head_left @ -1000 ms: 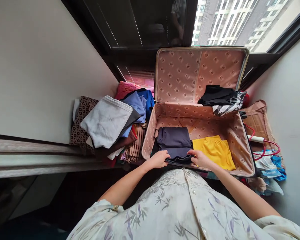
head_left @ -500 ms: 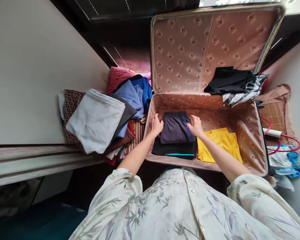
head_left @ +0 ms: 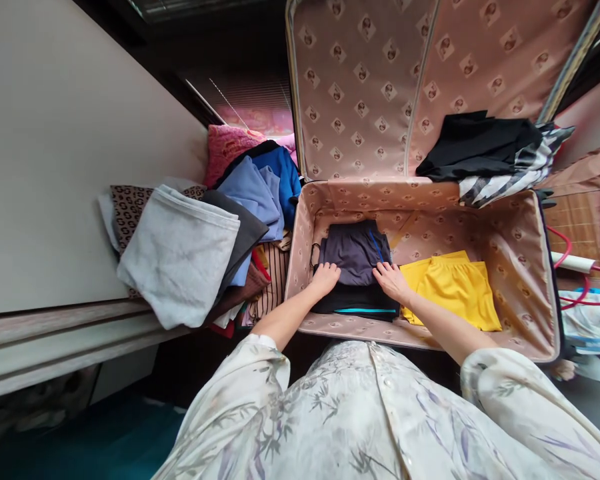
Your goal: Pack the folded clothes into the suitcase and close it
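Folded dark grey shorts with a blue side stripe lie in the open suitcase, on top of a folded black garment with a turquoise stripe. My left hand is closed on the near left corner of the grey shorts, fingers bent over the edge. At the near right corner, my right hand pinches the same shorts. Both thumbs are mostly hidden. Folded yellow shorts lie just right of my right hand, on the suitcase floor.
The patterned lid stands raised behind. Black clothing and a striped garment hang over the back right edge. Left of the suitcase is a clothes pile with a light grey garment and blue clothing. A pink cord lies right.
Both hands have moved from the sides of the grey shorts to their near corners and closed there. The shorts' near edge has shifted slightly away. The view has moved closer to the suitcase.
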Demonstrator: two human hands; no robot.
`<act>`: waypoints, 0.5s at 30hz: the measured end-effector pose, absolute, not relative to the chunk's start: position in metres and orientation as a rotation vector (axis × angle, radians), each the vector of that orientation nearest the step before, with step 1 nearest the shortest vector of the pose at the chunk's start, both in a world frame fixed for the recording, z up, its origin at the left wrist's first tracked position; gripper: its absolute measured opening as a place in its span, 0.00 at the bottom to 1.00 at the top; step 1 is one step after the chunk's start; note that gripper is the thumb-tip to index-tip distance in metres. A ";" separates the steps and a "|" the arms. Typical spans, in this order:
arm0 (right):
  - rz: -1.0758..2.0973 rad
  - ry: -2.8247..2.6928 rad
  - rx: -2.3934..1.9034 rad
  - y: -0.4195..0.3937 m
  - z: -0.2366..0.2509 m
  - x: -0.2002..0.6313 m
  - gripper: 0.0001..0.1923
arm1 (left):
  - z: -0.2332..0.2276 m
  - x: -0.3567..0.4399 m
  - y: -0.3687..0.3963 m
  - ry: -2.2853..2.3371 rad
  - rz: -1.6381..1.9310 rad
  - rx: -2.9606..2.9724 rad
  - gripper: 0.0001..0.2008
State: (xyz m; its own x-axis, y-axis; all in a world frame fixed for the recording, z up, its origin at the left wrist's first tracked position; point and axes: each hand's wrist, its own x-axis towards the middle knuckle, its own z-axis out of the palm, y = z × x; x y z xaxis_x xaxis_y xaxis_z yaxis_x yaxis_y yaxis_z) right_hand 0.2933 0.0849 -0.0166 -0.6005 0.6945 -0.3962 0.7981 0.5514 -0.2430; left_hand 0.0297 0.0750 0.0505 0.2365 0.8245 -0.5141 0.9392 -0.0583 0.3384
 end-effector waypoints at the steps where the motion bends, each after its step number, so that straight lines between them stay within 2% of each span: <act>1: -0.604 2.520 1.276 0.091 -0.010 0.293 0.21 | 0.053 0.026 0.083 1.622 -0.246 1.900 0.19; 4: -0.587 2.527 1.498 0.119 0.017 0.295 0.16 | 0.066 0.010 0.115 1.695 -0.243 1.909 0.13; 7: -0.647 2.625 1.778 0.159 0.053 0.302 0.14 | 0.092 -0.008 0.150 1.829 -0.102 2.000 0.15; 11: -0.947 2.802 1.927 0.197 0.103 0.315 0.14 | 0.136 -0.030 0.184 1.766 0.198 2.061 0.14; 15: -1.193 2.825 1.937 0.213 0.133 0.316 0.14 | 0.164 -0.039 0.201 1.657 0.247 1.966 0.11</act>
